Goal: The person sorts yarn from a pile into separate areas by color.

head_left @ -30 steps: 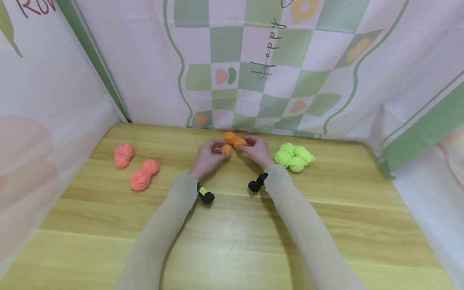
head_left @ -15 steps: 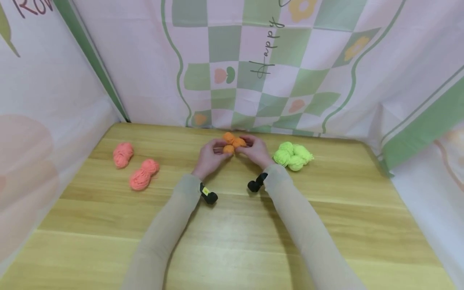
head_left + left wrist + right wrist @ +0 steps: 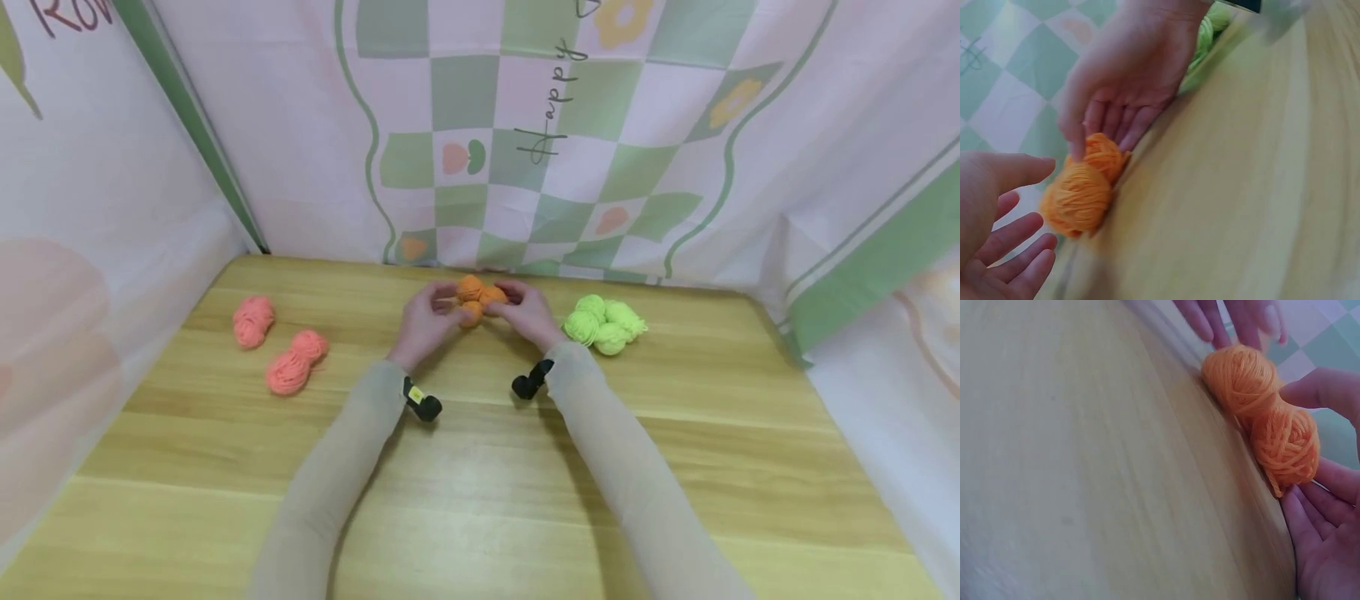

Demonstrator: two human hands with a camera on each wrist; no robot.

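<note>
orange yarn at table back edge, left of green yarn | left hand fingers relaxed, touching it | right hand fingers loose, fingertips on it | since 1 s: hands closed in, yarn bunched tighter, nearly gathered

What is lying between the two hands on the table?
An orange yarn skein lies between the left hand and the right hand; the head view and both wrist views show it.

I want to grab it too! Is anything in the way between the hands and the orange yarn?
No. The left hand and right hand are on either side of the orange yarn, with nothing between.
</note>
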